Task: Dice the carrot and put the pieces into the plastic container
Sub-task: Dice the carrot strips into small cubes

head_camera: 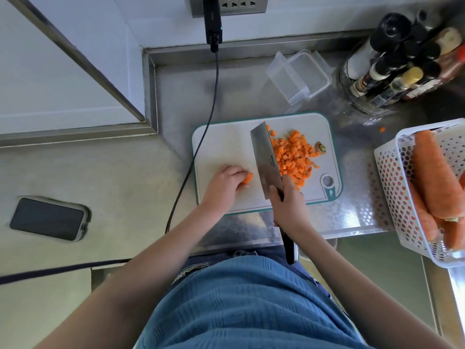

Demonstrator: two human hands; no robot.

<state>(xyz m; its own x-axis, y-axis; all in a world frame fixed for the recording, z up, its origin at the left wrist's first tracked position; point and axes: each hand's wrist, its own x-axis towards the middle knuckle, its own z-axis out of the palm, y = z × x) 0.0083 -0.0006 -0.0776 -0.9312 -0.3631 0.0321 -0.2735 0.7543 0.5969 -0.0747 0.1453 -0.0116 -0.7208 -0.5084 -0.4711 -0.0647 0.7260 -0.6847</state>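
Dicing the last carrot stub (247, 178): left hand (226, 183) pinches it on the board (221, 147), right hand (286, 205) grips the cleaver (266, 159). I'd keep fingertips curled back and cut straight. Dice pile (293, 157) sits beside the blade; container (298, 76) waits behind the board, empty.

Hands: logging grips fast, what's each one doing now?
Left hand: fingers curled on a carrot piece on the board.
Right hand: grips the cleaver handle.
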